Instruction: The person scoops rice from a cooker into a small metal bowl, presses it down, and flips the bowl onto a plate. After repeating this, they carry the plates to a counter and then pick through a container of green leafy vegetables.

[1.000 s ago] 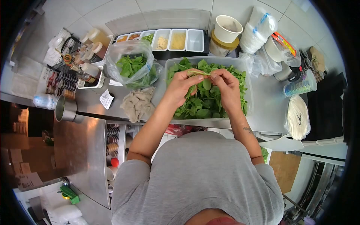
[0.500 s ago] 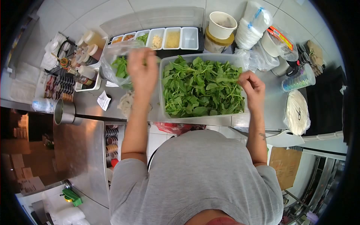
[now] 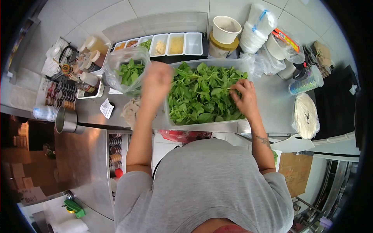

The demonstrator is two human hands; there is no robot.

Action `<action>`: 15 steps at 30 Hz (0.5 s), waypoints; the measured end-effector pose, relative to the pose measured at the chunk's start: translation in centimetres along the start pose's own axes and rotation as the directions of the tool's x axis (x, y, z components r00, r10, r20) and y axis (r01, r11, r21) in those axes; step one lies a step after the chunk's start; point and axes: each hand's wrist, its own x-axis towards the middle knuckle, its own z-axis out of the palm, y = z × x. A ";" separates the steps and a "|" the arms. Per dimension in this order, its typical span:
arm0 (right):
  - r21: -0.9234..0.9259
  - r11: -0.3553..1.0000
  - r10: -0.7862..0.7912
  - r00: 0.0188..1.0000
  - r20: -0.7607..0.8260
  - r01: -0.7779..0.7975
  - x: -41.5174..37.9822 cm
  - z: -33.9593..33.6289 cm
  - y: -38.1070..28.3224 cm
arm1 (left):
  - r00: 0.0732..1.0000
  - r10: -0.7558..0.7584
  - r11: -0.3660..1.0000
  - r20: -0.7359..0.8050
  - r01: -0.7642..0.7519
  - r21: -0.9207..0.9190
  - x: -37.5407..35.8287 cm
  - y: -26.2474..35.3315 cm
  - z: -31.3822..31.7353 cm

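A clear plastic tub (image 3: 168,110) on the steel counter is heaped with leafy green stems (image 3: 206,95). My right hand (image 3: 245,97) is at the right side of the heap, its thumb and fingertips pinched on a leafy stem among the others. Smeared by motion, my left hand (image 3: 157,79) is over the tub's left edge, and its fingers cannot be made out. Just left of it stands an open clear plastic bag (image 3: 112,72) with picked green leaves (image 3: 131,72) inside.
Behind the tub is a topping rack with several white trays (image 3: 193,43). A white paper bucket (image 3: 226,29) sits on a yellow-lidded container. Sauce bottles (image 3: 95,44) and a metal pot (image 3: 66,119) are left; a paper slip (image 3: 107,108) lies near the bag.
My right hand has moved left and down onto the greens from the tub's right edge. My left hand has moved right and slightly down, away from the bag.
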 end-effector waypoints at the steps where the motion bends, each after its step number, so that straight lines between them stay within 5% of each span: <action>1: 0.083 0.996 0.034 0.998 -0.045 -0.030 0.3 0.1 0.1 | 0.979 0.102 0.994 0.178 -0.095 -0.047 -1.1 1.2 2.0; 3: 0.261 0.960 0.123 0.990 -0.076 -0.099 1.0 0.0 -0.2 | 0.840 0.301 0.952 0.452 -0.233 -0.201 -3.3 4.1 5.3; 4: 0.351 0.925 0.175 0.982 -0.064 -0.142 1.6 -0.4 -0.7 | 0.784 0.318 0.946 0.532 -0.299 -0.125 -4.0 4.6 5.9; 6: 0.443 0.876 0.234 0.971 -0.044 -0.191 2.3 -1.1 -1.6 | 0.834 0.209 0.975 0.511 -0.220 -0.039 -3.7 4.3 6.6; 9: 0.416 0.895 0.195 0.980 -0.041 -0.161 2.8 -1.5 -3.1 | 0.981 0.082 0.985 0.176 -0.053 -0.166 -2.2 6.1 5.1; 12: 0.316 0.949 0.016 0.998 -0.056 0.002 3.6 -1.4 -4.6 | 0.943 0.331 0.943 0.015 -0.331 0.037 -0.5 7.9 4.8; 15: 0.319 0.944 -0.062 0.996 -0.061 0.079 4.5 -1.9 -6.0 | 0.913 0.392 0.902 0.112 -0.405 0.149 -0.5 7.4 5.9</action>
